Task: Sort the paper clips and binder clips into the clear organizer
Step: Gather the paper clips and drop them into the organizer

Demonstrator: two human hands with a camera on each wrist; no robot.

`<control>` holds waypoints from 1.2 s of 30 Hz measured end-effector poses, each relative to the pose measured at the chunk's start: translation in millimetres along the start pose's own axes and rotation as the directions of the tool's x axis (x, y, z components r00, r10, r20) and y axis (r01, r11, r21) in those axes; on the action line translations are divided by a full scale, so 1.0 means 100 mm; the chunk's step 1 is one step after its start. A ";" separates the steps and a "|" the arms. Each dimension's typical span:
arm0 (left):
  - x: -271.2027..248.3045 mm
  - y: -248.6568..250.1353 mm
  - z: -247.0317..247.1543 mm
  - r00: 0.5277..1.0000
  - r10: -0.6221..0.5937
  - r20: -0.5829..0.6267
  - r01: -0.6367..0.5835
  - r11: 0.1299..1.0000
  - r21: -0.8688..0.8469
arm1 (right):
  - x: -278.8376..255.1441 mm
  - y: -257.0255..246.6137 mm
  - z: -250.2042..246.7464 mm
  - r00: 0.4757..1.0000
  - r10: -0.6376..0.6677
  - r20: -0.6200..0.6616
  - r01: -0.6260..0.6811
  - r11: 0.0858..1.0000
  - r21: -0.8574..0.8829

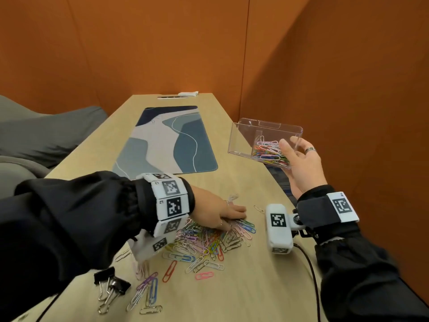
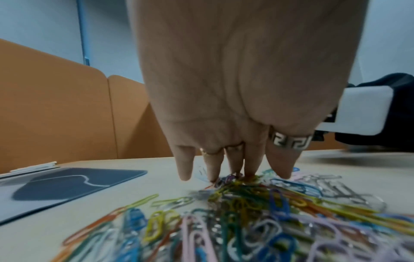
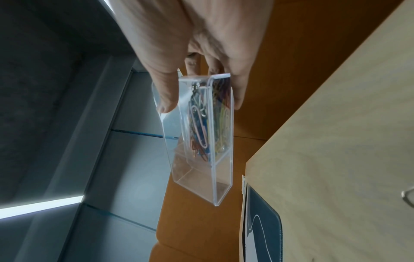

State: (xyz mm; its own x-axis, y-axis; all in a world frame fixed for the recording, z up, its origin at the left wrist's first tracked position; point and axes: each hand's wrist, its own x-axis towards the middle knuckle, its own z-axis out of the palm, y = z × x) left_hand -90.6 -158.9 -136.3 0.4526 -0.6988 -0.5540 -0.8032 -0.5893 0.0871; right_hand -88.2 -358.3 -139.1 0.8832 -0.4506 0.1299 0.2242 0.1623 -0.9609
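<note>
Along the right edge of the wooden desk [image 1: 243, 287], the right hand [image 1: 301, 168] holds the clear organizer [image 1: 246, 140] tilted in the air, thumb on one wall and fingers curled round the other, a bundle of coloured clips already lying in its near compartment. A patterned desk mat [image 1: 162, 145] lies at mid-desk, toward the far edge. Near the front edge, the heap of paper clips [image 1: 209, 242] spreads loosely, too many and too tangled to count. The left hand [image 1: 222, 214] rests on the heap's far side, fingers [image 2: 280, 164] close together and nearly straight, tips pressing into the wire; whether they have pinched any clip I cannot tell. To do this pick well, I would rake a small bunch free of the tangle, close on it firmly, and bring the organizer's mouth under it. Two black binder clips [image 1: 111, 284] lie at the front left corner, untouched.
</note>
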 end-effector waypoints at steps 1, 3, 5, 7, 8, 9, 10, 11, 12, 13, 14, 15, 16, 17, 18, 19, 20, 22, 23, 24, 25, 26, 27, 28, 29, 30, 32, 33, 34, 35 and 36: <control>-0.07 -0.04 -0.01 1.000 -0.019 -0.001 0.019 1.000 -0.014 | 0.00 0.00 0.01 1.000 -0.001 0.004 0.001 1.000 -0.001; -0.19 -0.10 -0.03 0.998 -0.038 -0.054 0.035 0.998 -0.053 | 0.00 -0.01 0.02 1.000 -0.006 0.006 0.006 1.000 -0.007; -0.23 -0.11 -0.03 0.985 -0.037 -0.171 0.022 0.995 -0.094 | -0.01 -0.01 0.02 1.000 -0.010 0.008 0.010 1.000 -0.014; -0.20 -0.08 -0.03 0.967 -0.052 -0.251 0.024 0.993 -0.113 | -0.02 -0.01 0.02 1.000 -0.016 0.010 0.016 1.000 -0.018; -0.16 -0.05 -0.03 0.962 -0.052 -0.269 0.020 0.993 -0.119 | -0.02 -0.02 0.03 1.000 -0.016 0.010 0.016 1.000 -0.022; -0.11 -0.01 -0.04 0.961 -0.042 -0.273 0.008 0.992 -0.123 | -0.03 -0.02 0.03 1.000 -0.017 0.010 0.017 1.000 -0.023; -0.06 0.07 -0.06 0.961 -0.016 -0.276 -0.017 0.993 -0.118 | -0.03 -0.02 0.03 1.000 -0.016 0.007 0.016 1.000 -0.023; 0.00 0.13 -0.07 0.965 0.008 -0.263 -0.038 0.993 -0.110 | -0.03 -0.02 0.03 1.000 -0.016 0.005 0.016 1.000 -0.021; 0.06 0.21 -0.09 0.971 0.038 -0.238 -0.063 0.993 -0.098 | -0.04 -0.02 0.03 1.000 -0.016 0.002 0.016 1.000 -0.022; 0.11 0.27 -0.10 0.977 0.058 -0.206 -0.077 0.993 -0.086 | -0.04 -0.03 0.03 1.000 -0.016 0.000 0.016 1.000 -0.020; 0.15 0.30 -0.10 0.981 0.076 -0.181 -0.090 0.993 -0.071 | -0.05 -0.03 0.04 1.000 -0.014 -0.001 0.014 1.000 -0.016; 0.17 0.31 -0.09 0.984 0.079 -0.157 -0.089 0.994 -0.058 | -0.05 -0.03 0.03 1.000 -0.014 -0.001 0.014 1.000 -0.010; 0.17 0.29 -0.08 0.987 0.078 -0.142 -0.086 0.995 -0.051 | -0.05 -0.04 0.03 1.000 -0.011 0.001 0.011 1.000 -0.006; 0.15 0.25 -0.07 0.989 0.064 -0.132 -0.071 0.996 -0.050 | -0.05 -0.03 0.03 1.000 -0.008 0.005 0.008 1.000 -0.003; 0.11 0.20 -0.06 0.992 0.044 -0.121 -0.050 0.998 -0.042 | -0.05 -0.04 0.03 1.000 -0.010 0.014 0.010 1.000 -0.003; 0.05 0.13 -0.06 0.994 0.022 -0.109 -0.026 0.999 -0.035 | -0.05 -0.03 0.03 1.000 -0.017 0.022 0.017 1.000 -0.007; -0.02 0.08 -0.05 0.995 0.002 -0.097 -0.005 1.000 -0.031 | -0.05 -0.03 0.04 0.999 -0.023 0.029 0.023 1.000 -0.014; -0.17 -0.02 -0.04 0.994 -0.024 -0.107 0.018 0.999 -0.051 | -0.05 -0.02 0.05 0.999 -0.025 0.040 0.026 0.999 -0.035; -0.24 -0.07 -0.03 0.989 -0.033 -0.144 0.022 0.997 -0.076 | -0.05 -0.02 0.06 0.999 -0.023 0.045 0.025 0.999 -0.044; -0.29 -0.11 -0.02 0.979 -0.043 -0.200 0.024 0.995 -0.099 | -0.05 -0.02 0.06 0.999 -0.021 0.048 0.024 0.998 -0.052; -0.33 -0.15 -0.01 0.964 -0.058 -0.259 0.028 0.993 -0.117 | -0.05 -0.02 0.05 0.998 -0.023 0.051 0.026 0.998 -0.059; -0.35 -0.19 0.00 0.950 -0.073 -0.304 0.035 0.991 -0.128 | -0.05 -0.02 0.05 0.998 -0.026 0.053 0.029 0.998 -0.063; -0.37 -0.22 0.02 0.942 -0.083 -0.324 0.040 0.990 -0.138 | -0.05 -0.01 0.05 0.998 -0.027 0.053 0.030 0.997 -0.066; -0.36 -0.25 0.04 0.945 -0.085 -0.315 0.038 0.988 -0.151 | -0.05 -0.02 0.06 0.998 -0.024 0.054 0.028 0.997 -0.065; -0.35 -0.25 0.05 0.955 -0.079 -0.287 0.030 0.985 -0.170 | -0.06 -0.02 0.06 0.998 -0.022 0.053 0.025 0.998 -0.062; -0.33 -0.24 0.06 0.965 -0.069 -0.252 0.022 0.982 -0.185 | -0.06 -0.02 0.07 0.998 -0.019 0.052 0.022 0.998 -0.059; -0.29 -0.22 0.08 0.982 -0.041 -0.185 0.007 0.983 -0.183 | -0.09 -0.03 0.08 0.998 -0.018 0.057 0.022 0.998 -0.063; -0.28 -0.22 0.10 0.987 -0.027 -0.159 -0.001 0.985 -0.172 | -0.10 -0.02 0.08 0.998 -0.019 0.062 0.023 0.998 -0.066; -0.28 -0.22 0.11 0.990 -0.018 -0.138 -0.005 0.987 -0.162 | -0.11 -0.03 0.09 0.998 -0.018 0.064 0.022 0.998 -0.066; -0.31 -0.23 0.12 0.992 -0.013 -0.123 -0.007 0.987 -0.158 | -0.11 -0.03 0.09 0.998 -0.016 0.066 0.020 0.998 -0.061; -0.35 -0.24 0.13 0.993 -0.011 -0.114 -0.007 0.987 -0.159 | -0.12 -0.03 0.09 0.998 -0.013 0.068 0.017 0.998 -0.055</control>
State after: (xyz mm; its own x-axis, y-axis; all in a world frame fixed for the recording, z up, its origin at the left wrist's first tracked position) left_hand -91.7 -114.9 -129.6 0.5031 -0.7337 -0.4568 -0.7345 -0.6415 0.2215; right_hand -95.1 -345.3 -135.6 0.9061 -0.3922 0.1585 0.2158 0.1063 -0.9706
